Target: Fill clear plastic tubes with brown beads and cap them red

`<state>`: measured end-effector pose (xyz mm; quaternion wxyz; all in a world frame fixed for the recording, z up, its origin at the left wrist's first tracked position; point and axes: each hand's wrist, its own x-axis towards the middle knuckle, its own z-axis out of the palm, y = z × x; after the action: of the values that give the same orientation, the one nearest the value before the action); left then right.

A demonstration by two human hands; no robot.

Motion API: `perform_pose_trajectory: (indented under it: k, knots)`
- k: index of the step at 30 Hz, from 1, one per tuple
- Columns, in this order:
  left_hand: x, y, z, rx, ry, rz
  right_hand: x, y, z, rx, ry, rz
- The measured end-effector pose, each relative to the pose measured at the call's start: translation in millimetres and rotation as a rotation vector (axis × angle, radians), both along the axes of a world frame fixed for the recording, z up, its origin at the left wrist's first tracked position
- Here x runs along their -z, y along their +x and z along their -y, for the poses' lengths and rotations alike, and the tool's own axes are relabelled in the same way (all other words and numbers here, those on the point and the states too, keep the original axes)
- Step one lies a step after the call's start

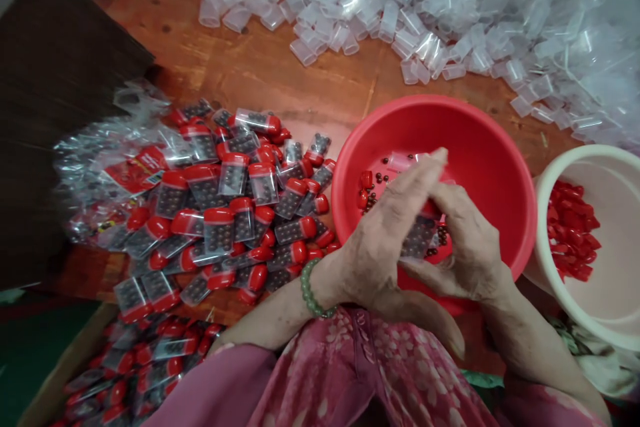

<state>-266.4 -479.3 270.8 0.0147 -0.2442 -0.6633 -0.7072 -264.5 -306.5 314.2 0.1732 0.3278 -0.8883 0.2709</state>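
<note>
Pink floral clothing (370, 373) lies beneath the left hand (385, 240) and right hand (467, 240), together, pinching a clear packet (425, 230) over a red basin (493, 140); a slipping grip could spill its dark beads (416, 241).

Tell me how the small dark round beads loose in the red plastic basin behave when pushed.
The small dark round beads will probably roll at a light push, since they look spherical. They seem hard, so they may skitter across the smooth red plastic basin until its raised wall stops them.
</note>
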Motion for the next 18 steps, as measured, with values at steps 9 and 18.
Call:
perform_pose_trajectory:
  k: [9, 18]
  knots:
    - [-17.4, 10, -4, -0.131, -0.087, -0.158, 4.0, 2, 3, -0.073, -0.026, -0.023]
    - [-6.6, 1, 3, -0.038, -0.032, -0.043, -1.4, -5, 1, -0.128, 0.031, 0.11]
